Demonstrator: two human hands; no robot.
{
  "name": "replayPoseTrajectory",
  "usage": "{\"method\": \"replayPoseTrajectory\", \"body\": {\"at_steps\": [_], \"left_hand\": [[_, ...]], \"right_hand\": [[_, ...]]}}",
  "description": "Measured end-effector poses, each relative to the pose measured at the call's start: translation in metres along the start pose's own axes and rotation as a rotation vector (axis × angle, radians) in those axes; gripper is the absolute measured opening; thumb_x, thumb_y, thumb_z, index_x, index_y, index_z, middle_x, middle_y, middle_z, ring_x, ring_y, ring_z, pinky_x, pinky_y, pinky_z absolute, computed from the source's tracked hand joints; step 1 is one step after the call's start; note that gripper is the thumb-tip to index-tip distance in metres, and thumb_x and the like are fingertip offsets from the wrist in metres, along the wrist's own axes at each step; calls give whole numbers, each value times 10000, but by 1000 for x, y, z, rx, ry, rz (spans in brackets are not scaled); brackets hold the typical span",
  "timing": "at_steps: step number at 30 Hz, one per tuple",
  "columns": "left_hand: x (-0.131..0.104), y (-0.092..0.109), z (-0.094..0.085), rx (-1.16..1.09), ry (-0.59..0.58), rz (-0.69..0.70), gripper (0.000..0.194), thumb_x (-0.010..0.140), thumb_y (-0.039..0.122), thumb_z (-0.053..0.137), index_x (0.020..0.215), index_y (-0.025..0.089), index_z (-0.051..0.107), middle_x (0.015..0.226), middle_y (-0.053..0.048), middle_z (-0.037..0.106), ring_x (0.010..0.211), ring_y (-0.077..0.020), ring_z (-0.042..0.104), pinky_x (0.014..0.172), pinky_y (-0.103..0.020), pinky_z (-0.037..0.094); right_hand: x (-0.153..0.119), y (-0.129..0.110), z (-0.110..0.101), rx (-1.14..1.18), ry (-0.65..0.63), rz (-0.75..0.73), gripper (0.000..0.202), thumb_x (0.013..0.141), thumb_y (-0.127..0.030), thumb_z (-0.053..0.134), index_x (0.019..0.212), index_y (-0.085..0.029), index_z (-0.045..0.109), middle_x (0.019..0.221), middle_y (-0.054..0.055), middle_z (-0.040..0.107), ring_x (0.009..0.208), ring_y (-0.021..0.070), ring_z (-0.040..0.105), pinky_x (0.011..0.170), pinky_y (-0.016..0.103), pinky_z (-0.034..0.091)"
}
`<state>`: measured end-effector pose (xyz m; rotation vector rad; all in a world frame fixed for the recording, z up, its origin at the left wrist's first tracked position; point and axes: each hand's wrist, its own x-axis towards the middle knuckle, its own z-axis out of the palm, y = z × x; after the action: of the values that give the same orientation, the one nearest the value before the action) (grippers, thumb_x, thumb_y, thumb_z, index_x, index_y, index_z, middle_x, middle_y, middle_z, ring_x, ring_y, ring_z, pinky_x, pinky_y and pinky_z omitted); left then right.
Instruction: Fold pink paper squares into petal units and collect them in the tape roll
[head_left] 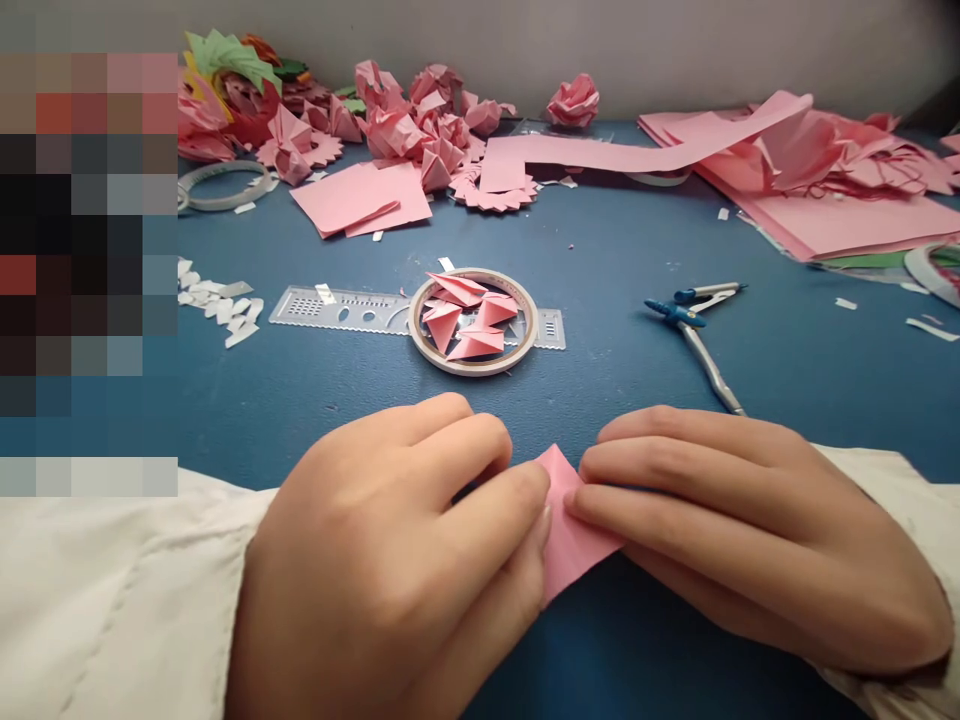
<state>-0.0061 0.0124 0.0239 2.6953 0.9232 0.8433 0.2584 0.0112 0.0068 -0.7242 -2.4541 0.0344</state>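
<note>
Between my two hands is a small piece of pink paper (574, 545), creased, with one corner pointing away from me. My left hand (397, 550) pinches its left side between thumb and forefinger. My right hand (720, 530) grips the right side, fingers pressed together on top and the thumb hidden beneath. Just beyond them a roll of tape (532, 340) lies flat on a clear stencil ruler (341, 315). Inside the roll's ring sit several folded pink paper pieces (480, 342).
A compass (701, 350) lies right of the tape roll. Pink paper flowers (405, 130), folded sheets (360, 200) and a long pink strip (600, 157) crowd the back of the blue table (622, 240). White paper scraps (217, 300) are at left; a blurred patch hides the upper left.
</note>
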Motion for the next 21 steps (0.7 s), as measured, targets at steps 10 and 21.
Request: {"method": "replayPoseTrajectory", "body": {"at_steps": [10,21], "left_hand": [[-2,-5,5,86,7,112,449,1256,140,425,978,217,768,1040,-46,818,912,-227,701,785,-412,578],[2,-3,1,138,-161,113,258,1193,494,677,1195,291,836,1106,-81,853,1065,-290,792,859,-386,707]], "right_hand": [[-10,-2,5,-71,32,99,291,1172,-95,501,1361,-210,690,1075,62,815,963,216,764,863,388,678],[-13,-9,7,-56,42,186,221,1220,-253,512,1358,-209,678,781,-31,724,601,182,612,620,370,513]]}}
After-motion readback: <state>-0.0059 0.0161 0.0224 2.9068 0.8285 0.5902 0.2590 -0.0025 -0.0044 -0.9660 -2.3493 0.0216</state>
